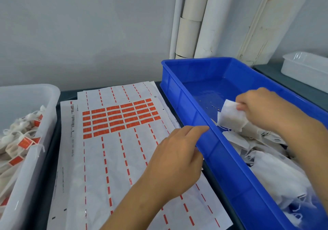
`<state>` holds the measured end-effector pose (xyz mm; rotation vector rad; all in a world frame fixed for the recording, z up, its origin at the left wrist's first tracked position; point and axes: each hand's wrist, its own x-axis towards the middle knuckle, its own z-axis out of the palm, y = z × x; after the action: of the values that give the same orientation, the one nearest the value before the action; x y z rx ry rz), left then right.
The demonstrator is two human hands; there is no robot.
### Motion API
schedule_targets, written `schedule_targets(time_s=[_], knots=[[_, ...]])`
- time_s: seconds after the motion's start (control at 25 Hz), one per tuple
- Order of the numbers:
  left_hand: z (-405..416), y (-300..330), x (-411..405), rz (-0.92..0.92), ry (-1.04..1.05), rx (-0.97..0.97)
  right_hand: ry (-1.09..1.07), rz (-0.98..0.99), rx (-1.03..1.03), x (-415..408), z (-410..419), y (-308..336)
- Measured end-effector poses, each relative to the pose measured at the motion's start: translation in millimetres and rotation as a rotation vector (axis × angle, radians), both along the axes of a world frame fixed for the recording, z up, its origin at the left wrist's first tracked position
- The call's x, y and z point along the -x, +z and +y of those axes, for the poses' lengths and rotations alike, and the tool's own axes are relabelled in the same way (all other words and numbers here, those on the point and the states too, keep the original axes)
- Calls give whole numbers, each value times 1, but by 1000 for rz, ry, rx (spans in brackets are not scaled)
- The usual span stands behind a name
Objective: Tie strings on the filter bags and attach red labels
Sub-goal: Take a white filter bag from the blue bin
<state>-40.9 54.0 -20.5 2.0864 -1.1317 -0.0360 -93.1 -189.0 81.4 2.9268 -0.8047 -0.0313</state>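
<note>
Filter bags, white and kinda gauzy, sit heaped in the near end of a glossy blue plastic crate. The right hand pinches one flat rectangular bag above the pile. The left hand hangs relaxed, fingers loose, by the crate's rim over a white backing sheet of red rectangular labels. Tagged bags fill a translucent tub on the left.
</note>
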Motion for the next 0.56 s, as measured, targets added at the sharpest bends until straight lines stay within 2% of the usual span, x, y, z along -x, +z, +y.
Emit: schedule_targets(time_s=[0.16, 0.28, 0.44, 0.56], knots=[[8, 16, -6, 189, 50, 141, 175, -178, 0, -7, 32, 44], [22, 31, -17, 282, 67, 346, 350, -333, -88, -15, 75, 70], [50, 38, -44, 372, 84, 504, 573, -272, -322, -42, 135, 60], [82, 22, -56, 353, 217, 510, 619, -262, -541, -65, 167, 21]])
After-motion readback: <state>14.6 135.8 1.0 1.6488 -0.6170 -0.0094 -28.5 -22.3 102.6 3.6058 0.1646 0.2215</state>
